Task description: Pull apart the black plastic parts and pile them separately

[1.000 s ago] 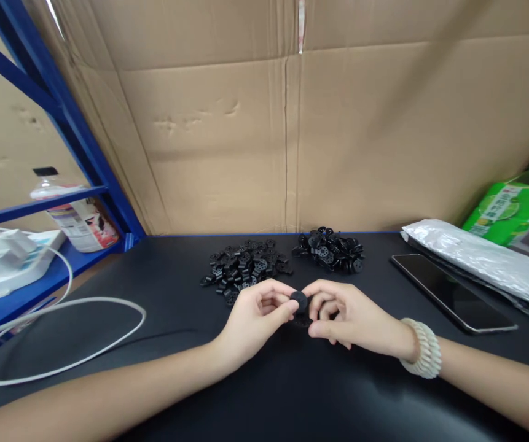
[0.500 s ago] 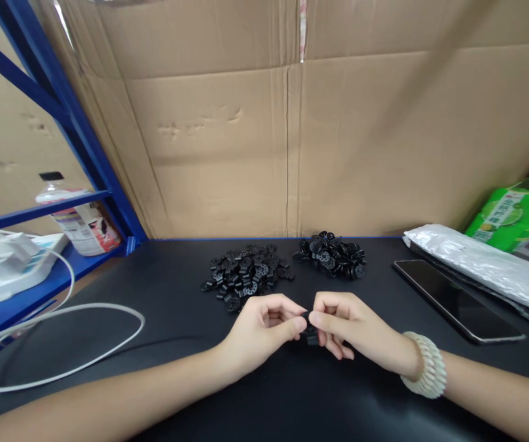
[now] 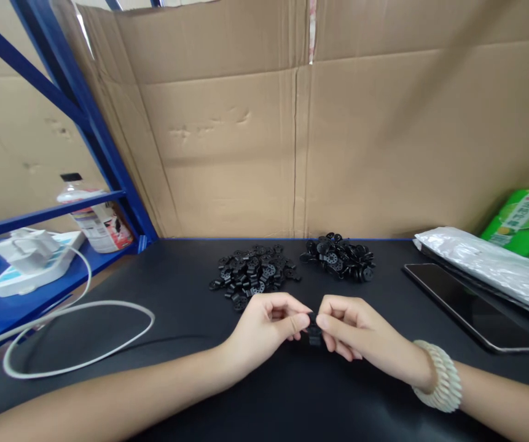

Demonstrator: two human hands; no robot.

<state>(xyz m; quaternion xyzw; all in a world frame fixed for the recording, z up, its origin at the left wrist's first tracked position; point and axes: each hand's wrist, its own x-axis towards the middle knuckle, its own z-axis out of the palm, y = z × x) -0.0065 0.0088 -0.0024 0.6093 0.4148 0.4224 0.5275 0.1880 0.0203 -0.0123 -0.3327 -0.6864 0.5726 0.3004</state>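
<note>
Between my two hands is a small black plastic part (image 3: 314, 333), partly covered by the fingertips. The thumb and fingers of my left hand (image 3: 271, 322) pinch its left side. From the right, my right hand (image 3: 356, 325) grips the same part between thumb and forefinger, its other fingers curled below. Just beyond my left hand lies a pile of small black plastic parts with round, perforated faces (image 3: 255, 273). Farther right, a second pile of black disc-shaped pieces (image 3: 338, 256) rests near the back edge of the black table (image 3: 190, 380).
A smartphone (image 3: 471, 307) and a silvery plastic package (image 3: 489, 258) lie at right, by a green pack (image 3: 522, 221). At left, a white cable (image 3: 151, 319) loops over the table; a blue shelf holds a power strip (image 3: 38, 270) and a bottle (image 3: 101, 224). Cardboard (image 3: 227, 153) stands behind.
The whole view has shifted, so the scene sits slightly farther right. Both hands keep their pinch on the small black part, with only a slight shift of the fingers.
</note>
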